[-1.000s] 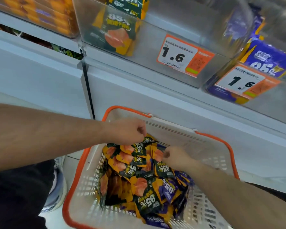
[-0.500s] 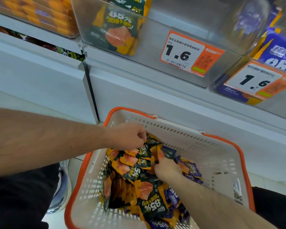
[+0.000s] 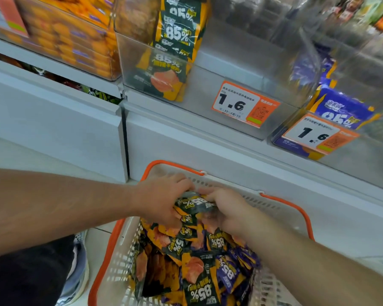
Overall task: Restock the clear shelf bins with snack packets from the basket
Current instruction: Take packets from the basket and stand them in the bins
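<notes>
both hands down in the white orange-rimmed basket [image 3: 128,250], left hand [image 3: 164,199] and right hand [image 3: 228,210] curled together round a bunch of dark green snack packets [image 3: 195,203] above the loose pile [image 3: 199,261]. overhead, clear shelf bin [image 3: 208,69], a few green packets [image 3: 164,78] at its left end.

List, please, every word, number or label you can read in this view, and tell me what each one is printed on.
"85%": green packets in the clear bin
"85%": green packets in the basket, and on the bunch both hands grip
"1.6": orange price tag on the middle bin
"1.6": price tag on the right bin
"85%": purple packet in that bin
Small print and barcodes: too blurred to read.
</notes>
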The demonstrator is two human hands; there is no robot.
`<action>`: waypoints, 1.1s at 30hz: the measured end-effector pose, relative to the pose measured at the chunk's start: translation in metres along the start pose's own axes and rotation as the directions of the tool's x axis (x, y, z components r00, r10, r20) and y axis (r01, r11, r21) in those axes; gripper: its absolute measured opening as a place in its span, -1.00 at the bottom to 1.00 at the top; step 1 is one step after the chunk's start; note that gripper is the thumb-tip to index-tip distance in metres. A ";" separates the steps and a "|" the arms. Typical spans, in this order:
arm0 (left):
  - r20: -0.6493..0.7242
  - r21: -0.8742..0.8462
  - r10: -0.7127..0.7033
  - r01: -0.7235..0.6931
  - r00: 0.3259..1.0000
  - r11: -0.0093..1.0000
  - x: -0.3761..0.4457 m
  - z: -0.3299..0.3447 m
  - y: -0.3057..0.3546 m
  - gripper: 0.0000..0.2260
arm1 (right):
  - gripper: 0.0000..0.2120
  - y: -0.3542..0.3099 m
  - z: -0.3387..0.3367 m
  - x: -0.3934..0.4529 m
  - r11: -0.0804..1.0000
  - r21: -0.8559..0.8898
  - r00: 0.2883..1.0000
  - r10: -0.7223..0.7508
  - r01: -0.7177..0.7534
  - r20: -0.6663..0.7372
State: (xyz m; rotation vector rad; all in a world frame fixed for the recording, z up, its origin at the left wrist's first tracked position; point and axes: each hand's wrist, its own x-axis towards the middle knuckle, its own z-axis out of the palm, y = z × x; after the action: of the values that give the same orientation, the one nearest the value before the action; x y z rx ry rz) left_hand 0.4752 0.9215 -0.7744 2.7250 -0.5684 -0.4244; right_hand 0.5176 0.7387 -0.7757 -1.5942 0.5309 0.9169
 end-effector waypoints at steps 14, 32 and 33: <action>-0.063 -0.972 -0.295 0.009 0.953 0.236 -0.010 -0.034 -0.008 -0.74 | -0.89 -0.068 0.016 -0.052 0.747 -0.426 0.855 -0.494 0.511 0.160; -0.398 -0.917 -0.471 -0.342 0.787 0.205 0.007 -0.078 0.004 -0.25 | -0.78 -0.242 0.063 -0.091 0.474 -0.239 0.426 -0.876 0.847 -0.226; -0.375 -0.927 -0.467 -0.315 0.801 0.204 0.008 -0.075 0.005 -0.25 | -0.82 -0.249 0.068 -0.083 0.506 -0.270 0.456 -0.860 0.819 -0.227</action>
State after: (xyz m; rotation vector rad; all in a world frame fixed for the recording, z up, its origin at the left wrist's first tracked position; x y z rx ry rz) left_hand 0.5062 0.9325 -0.7068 1.3748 0.1151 0.1247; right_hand 0.6392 0.8508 -0.5604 -1.8339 -0.1609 -0.1204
